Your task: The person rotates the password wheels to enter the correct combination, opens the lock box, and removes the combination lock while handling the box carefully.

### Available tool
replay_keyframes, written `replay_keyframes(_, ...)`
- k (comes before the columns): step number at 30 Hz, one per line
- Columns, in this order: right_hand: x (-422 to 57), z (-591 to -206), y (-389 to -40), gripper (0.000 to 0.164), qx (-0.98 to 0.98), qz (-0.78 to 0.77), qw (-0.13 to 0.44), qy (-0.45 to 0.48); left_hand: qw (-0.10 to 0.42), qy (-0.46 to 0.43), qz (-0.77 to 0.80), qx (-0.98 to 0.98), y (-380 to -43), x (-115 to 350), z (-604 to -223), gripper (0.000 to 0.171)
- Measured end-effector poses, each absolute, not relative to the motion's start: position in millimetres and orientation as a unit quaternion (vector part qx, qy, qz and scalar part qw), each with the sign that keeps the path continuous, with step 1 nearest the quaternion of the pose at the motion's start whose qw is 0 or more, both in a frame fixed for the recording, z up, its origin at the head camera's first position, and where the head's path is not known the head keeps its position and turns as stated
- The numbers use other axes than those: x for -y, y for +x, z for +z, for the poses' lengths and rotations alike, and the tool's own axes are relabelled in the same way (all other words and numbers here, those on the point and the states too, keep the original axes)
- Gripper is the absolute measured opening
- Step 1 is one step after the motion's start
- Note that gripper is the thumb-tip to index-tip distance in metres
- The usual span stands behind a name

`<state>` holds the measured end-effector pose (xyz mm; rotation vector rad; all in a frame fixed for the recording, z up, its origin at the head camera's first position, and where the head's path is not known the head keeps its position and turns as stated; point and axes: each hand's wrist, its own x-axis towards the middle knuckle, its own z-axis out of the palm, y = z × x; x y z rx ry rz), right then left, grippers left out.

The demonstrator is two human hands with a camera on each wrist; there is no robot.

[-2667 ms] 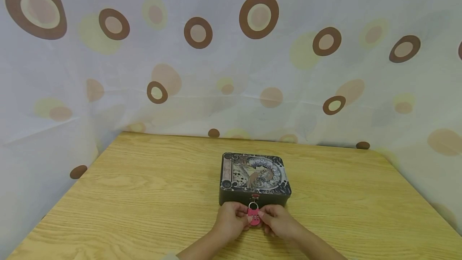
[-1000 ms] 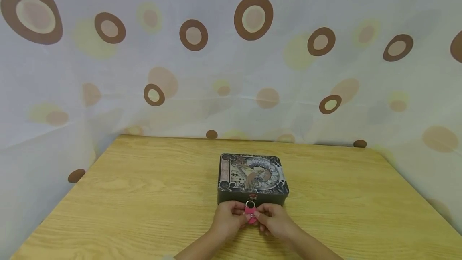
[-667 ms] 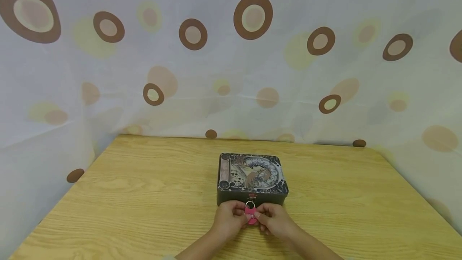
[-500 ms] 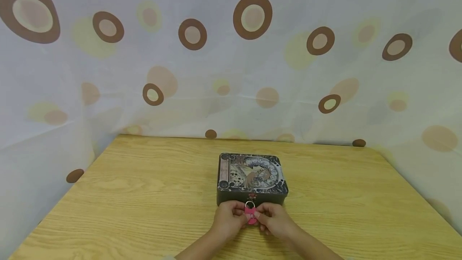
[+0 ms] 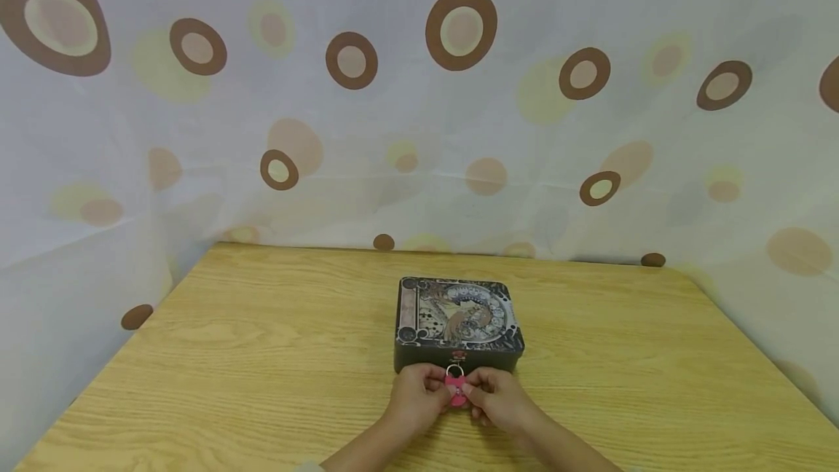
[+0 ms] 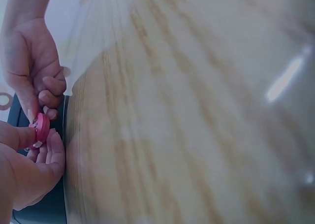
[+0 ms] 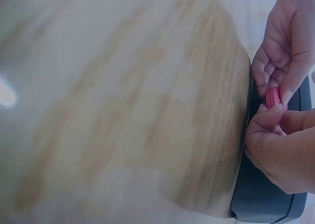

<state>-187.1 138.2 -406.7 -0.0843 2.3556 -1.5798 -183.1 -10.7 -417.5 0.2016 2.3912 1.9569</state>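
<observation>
A pink combination padlock [image 5: 455, 382] with a silver shackle hangs at the front clasp [image 5: 459, 356] of a dark tin box [image 5: 459, 315] with a printed lid. My left hand [image 5: 414, 400] pinches the padlock's left side between thumb and fingers. From the right, my right hand [image 5: 506, 400] grips it too, its thumb over the dials on the face. Both wrist views show the pink padlock body [image 6: 42, 127] between the two hands, in front of the box's dark side [image 7: 268, 192]. Most of the dials are hidden by the thumbs.
The box stands on a wood-grain table [image 5: 295, 326], near the middle. Behind the table and along both sides hangs a pale curtain [image 5: 393, 122] with brown, yellow and peach circles.
Since the earliest frame the right thumb has moved over the padlock's dials, which showed more openly then. The view has shifted slightly. Over the last second the hands barely move.
</observation>
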Motion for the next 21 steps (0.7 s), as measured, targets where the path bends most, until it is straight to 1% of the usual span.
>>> replay_keyframes(5,-138.3,-407.9,-187.6,0.013,-0.819,-0.552,0.152,-0.029,0.024,0.073,0.63,-0.773,-183.8,10.4,-418.6,0.014)
replay_keyframes(15,-139.8,-406.2,-187.1,0.012,-0.814,-0.556,0.165,-0.031,0.061,0.077,0.644,-0.759,-184.6,13.6,-415.9,0.014)
replay_keyframes(21,-140.3,-406.0,-186.1,0.012,-0.811,-0.559,0.167,-0.034,0.071,0.075,0.647,-0.756,-183.8,15.5,-414.4,0.015)
